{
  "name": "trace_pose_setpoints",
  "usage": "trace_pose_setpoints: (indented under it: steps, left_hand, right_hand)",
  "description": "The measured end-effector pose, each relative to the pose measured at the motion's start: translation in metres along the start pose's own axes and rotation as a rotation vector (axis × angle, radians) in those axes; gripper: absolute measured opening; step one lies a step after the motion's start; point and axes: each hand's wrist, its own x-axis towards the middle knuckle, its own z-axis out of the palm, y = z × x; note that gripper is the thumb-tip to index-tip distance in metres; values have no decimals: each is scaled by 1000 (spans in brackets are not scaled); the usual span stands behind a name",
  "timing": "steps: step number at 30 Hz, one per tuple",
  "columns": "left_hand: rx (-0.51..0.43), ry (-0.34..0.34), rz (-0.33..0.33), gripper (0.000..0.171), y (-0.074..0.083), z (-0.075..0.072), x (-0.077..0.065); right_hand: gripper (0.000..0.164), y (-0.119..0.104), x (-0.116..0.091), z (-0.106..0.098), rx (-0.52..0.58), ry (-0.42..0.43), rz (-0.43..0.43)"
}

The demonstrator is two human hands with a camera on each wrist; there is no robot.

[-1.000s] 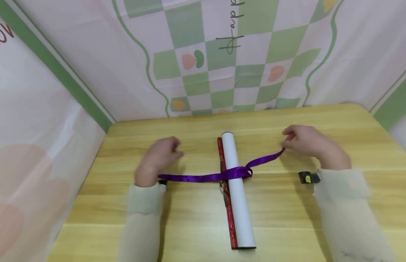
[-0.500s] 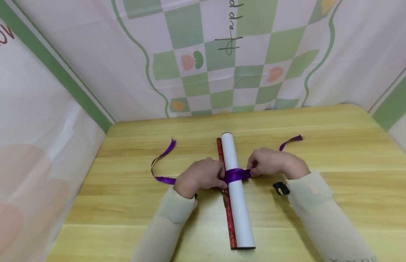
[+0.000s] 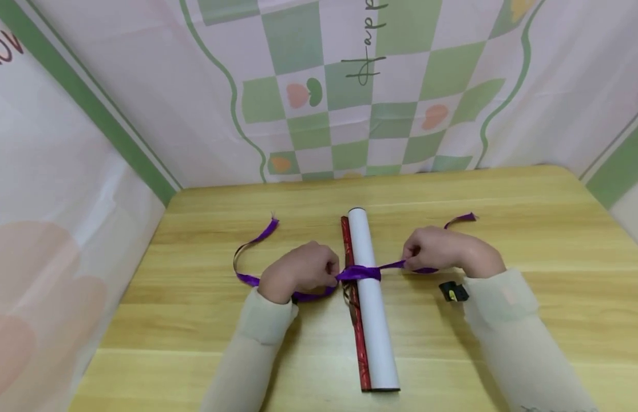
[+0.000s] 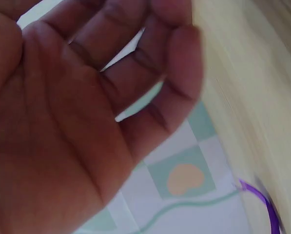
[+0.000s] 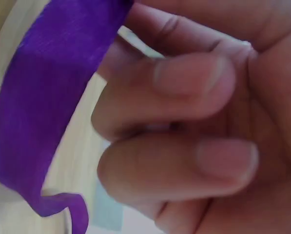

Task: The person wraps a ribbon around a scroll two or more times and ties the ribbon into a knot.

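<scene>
A purple ribbon [image 3: 370, 273] crosses over a white roll [image 3: 377, 337] that lies lengthwise on the table, close beside a thin red roll [image 3: 361, 349]. My left hand [image 3: 300, 269] pinches the ribbon just left of the rolls. On the other side, my right hand [image 3: 437, 252] pinches it, and a taut stretch of ribbon runs from those fingers to the white roll. Both loose tails spread outward past the hands. In the right wrist view a wide length of ribbon [image 5: 43, 97] hangs from the right fingertips. The left fingertips are cut off in the left wrist view.
The wooden table [image 3: 195, 355] reaches back to a green-and-white checked cloth [image 3: 298, 131]. More printed cloth hangs at the left side. A small black piece with a yellow mark [image 3: 454, 292] shows beside the right cuff.
Both hands let go of the ribbon's far ends and came in to the rolls, gripping it there. Since then they have drawn slightly apart, and the ribbon across the white roll looks narrower.
</scene>
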Motion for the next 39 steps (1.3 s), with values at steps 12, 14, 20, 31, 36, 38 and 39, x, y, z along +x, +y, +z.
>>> trace_pose_setpoints:
  steps: [12,14,20,31,36,38,39]
  left_hand:
    - [-57,-22,22,13,3,5,6]
    - [-87,-12,61,17,5,8,9]
    - [-82,36,96,12,11,8,12]
    - [-16,15,61,23,4,1,7]
    - [-43,-21,62,33,0,0,3]
    - [-57,-36,54,31,-2,-1,1]
    - [-61,-42,49,29,-3,-1,1]
  right_hand:
    - [24,-12,8,8,8,26,-45]
    - [28,-17,12,12,24,35,-84]
    - [19,-18,18,16,52,30,-105]
    - [11,-10,14,11,-51,35,-92]
    - [17,-6,8,9,-10,-8,-34]
    - [18,-3,5,8,23,-29,-2]
    - [18,0,4,7,38,-38,15]
